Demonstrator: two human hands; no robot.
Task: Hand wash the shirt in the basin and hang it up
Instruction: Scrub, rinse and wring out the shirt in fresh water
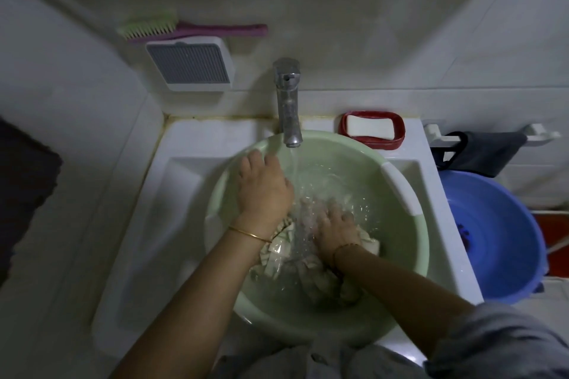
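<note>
Head view, looking down over the sink. Far left edge: a dark cloth (27, 194), partly cut off by the frame. On the wall above the sink, a brush (191, 28) with green bristles and a pink handle lies across the top of a white and grey ribbed tray (189, 63).

White sink (154, 209) carries a pale green basin (400, 258), which fills most of it. My left hand (261, 188) reaches over the basin's far left side, back of the hand up, fingers loosely stretched toward the rim and holding nothing that I can see. Gold bangle (249, 235) on that wrist.

Metal tap (288, 101) stands behind the basin, just right of my left hand. A stream of water (292, 166) falls from it into the basin and splashes.

Shirt (277, 252), pale and patterned, lies bunched and wet in the bottom of the basin, under my left wrist and beneath my right hand (335, 224). Right hand rests palm down on the cloth. Its fingers are blurred by the splash, so I cannot tell whether they clutch the fabric or only press it. Thin bracelet (341, 248) on that wrist.

Right of the tap, on the sink's back ledge: a red soap dish (397, 138) with a white bar of soap (369, 128). Beyond the sink's right edge, a dark cloth (483, 151) hangs from a white rail (542, 132). Below it sits a blue basin (498, 240).
</note>
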